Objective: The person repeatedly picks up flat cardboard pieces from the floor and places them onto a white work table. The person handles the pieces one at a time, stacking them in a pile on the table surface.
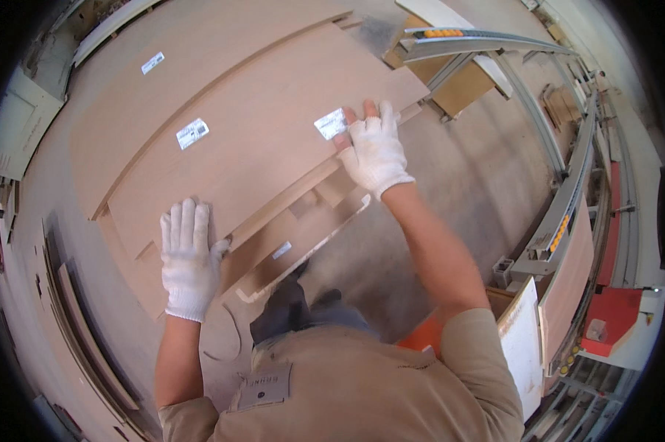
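Note:
A flat brown board (266, 110) lies on top of a stack of similar panels in front of me. My left hand (189, 254), in a white knit glove, rests on the board's near left edge with its fingers stretched out. Toward the right end, my right hand (376, 147) lies on the board, fingers apart. Its glove leaves some fingertips bare, and these touch the edge of a white printed label (329, 124). A second label (191, 133) is stuck further left on the same board. Neither hand grips anything that I can see.
Behind lies another panel bearing a label (152, 63). Lower boards with a small label (281, 250) jut out near my legs. Roller conveyor rails (494, 44) run along the right, beside a red machine part (611, 320). Long boards (82, 331) stand at the left.

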### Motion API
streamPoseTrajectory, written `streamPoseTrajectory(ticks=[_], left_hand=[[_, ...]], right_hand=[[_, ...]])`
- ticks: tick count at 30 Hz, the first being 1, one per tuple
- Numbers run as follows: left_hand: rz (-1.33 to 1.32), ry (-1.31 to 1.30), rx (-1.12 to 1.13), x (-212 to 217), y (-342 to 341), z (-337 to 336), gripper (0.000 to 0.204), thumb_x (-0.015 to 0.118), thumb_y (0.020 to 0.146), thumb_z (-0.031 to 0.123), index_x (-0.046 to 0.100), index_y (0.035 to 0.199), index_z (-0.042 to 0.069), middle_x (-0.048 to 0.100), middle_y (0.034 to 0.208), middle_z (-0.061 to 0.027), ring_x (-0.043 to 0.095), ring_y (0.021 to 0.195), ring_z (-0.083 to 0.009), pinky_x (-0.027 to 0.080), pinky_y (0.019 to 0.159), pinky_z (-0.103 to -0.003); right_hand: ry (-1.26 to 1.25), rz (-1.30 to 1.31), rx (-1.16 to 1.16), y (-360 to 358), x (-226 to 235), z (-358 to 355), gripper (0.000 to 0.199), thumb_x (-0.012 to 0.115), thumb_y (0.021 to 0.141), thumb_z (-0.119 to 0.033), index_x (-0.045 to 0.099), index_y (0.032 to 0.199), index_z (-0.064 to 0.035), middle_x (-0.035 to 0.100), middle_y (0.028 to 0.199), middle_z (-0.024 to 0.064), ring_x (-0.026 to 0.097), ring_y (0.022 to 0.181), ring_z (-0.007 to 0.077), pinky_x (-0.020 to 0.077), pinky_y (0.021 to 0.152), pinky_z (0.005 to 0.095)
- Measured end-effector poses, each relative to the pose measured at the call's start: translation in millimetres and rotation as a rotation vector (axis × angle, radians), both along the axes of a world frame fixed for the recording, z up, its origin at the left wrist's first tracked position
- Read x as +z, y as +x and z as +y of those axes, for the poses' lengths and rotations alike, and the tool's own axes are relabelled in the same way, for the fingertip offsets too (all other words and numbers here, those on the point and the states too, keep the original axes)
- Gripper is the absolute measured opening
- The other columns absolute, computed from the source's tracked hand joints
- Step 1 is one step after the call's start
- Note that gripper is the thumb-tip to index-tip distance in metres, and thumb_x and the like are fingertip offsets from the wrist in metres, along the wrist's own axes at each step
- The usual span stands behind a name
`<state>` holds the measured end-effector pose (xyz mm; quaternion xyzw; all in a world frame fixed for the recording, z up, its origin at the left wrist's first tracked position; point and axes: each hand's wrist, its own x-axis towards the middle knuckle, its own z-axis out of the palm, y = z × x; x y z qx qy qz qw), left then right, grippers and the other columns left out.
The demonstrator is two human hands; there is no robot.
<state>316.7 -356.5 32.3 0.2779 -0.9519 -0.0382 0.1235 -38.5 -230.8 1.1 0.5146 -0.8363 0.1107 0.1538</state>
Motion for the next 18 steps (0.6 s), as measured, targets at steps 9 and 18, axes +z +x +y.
streamPoseTrajectory(ticks=[9, 18], left_hand=[[-0.051, -0.074, 0.237, -16, 56, 10, 0.077, 0.087, 0.078, 0.014, 0.057, 0.148, 0.006, 0.049, 0.159, -0.0213, 0.042, 0.149, -0.0449, 0.029, 0.126, -0.062], [0.246, 0.057, 0.428, -31, 94, 6, 0.083, 0.094, 0.072, 0.025, 0.061, 0.146, 0.008, 0.048, 0.161, -0.0228, 0.036, 0.153, -0.0491, 0.035, 0.125, -0.056]], right_hand=[[-0.116, -0.231, -0.35, -142, -1, 17, 0.049, 0.055, 0.099, -0.036, 0.067, 0.137, -0.0071, 0.065, 0.14, 0.0243, 0.052, 0.14, 0.0406, 0.041, 0.117, 0.0471], [0.035, -0.499, -0.403, -122, 11, -16, 0.067, 0.054, 0.101, -0.049, 0.054, 0.152, -0.0046, 0.06, 0.146, 0.0264, 0.059, 0.134, 0.0421, 0.0452, 0.114, 0.0469]])
